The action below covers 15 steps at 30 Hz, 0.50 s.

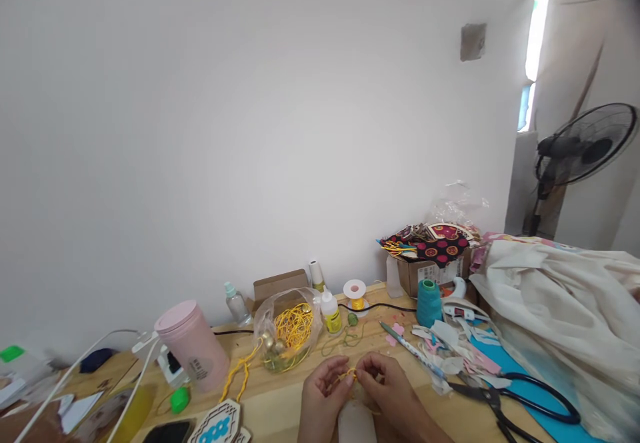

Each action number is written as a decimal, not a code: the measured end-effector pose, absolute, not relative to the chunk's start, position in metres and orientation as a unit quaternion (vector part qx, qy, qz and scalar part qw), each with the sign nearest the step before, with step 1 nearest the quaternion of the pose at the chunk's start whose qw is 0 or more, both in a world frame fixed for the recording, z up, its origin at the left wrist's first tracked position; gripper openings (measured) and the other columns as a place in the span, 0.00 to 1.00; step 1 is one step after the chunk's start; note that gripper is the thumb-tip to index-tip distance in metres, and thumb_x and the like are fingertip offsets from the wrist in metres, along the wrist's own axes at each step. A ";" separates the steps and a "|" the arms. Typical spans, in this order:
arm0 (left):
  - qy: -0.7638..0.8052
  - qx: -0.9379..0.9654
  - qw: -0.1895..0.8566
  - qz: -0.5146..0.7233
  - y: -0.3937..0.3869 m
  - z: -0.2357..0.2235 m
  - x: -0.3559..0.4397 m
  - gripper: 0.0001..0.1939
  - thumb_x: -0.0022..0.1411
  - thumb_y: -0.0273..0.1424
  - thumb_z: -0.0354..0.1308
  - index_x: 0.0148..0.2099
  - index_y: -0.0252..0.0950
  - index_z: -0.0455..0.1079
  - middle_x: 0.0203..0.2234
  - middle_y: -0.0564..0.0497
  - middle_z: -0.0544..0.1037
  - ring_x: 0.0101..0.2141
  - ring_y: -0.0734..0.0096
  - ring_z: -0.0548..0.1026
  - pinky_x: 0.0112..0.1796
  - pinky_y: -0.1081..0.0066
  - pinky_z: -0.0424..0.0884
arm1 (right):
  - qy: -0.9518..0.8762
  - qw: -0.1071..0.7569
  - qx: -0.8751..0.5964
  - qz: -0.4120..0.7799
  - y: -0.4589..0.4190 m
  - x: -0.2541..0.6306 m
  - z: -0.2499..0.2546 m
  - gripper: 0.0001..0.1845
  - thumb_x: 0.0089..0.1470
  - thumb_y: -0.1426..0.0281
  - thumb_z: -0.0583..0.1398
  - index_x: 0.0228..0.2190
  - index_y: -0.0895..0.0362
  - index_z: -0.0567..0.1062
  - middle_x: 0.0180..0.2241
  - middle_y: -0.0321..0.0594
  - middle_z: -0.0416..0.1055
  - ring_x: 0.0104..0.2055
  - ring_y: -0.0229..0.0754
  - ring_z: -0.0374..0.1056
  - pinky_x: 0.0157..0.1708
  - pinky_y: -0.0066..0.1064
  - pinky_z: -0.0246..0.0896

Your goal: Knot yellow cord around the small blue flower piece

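At the front of the wooden table, my left hand and my right hand meet fingertip to fingertip. Both pinch a thin yellow cord, part of which is hidden by the fingers. Below them a pale, whitish object shows between the wrists; its kind I cannot make out. Just beyond the hands lies a loose green cord. To the left, a hexagonal wooden ornament with a blue pattern has a twisted yellow cord attached.
A plastic bag of yellow cord and gold bells, a glue bottle and a pink canister stand left. Rightward are a pen, teal thread, fabric scraps and black-handled scissors. A box stands behind.
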State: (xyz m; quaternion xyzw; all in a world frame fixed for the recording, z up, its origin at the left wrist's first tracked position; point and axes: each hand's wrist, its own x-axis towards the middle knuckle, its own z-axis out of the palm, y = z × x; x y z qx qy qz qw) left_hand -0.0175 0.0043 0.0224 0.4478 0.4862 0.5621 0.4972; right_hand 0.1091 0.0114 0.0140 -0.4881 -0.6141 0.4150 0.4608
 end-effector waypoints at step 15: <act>0.486 0.461 0.483 0.564 0.008 0.018 -0.022 0.13 0.34 0.29 0.64 0.29 0.33 0.72 0.24 0.48 0.77 0.29 0.67 0.72 0.33 0.71 0.68 | -0.725 0.422 -0.493 0.232 0.007 0.112 0.012 0.03 0.42 0.71 0.55 0.22 0.57 0.69 0.22 0.34 0.66 0.25 0.35 0.59 0.24 0.23 0.51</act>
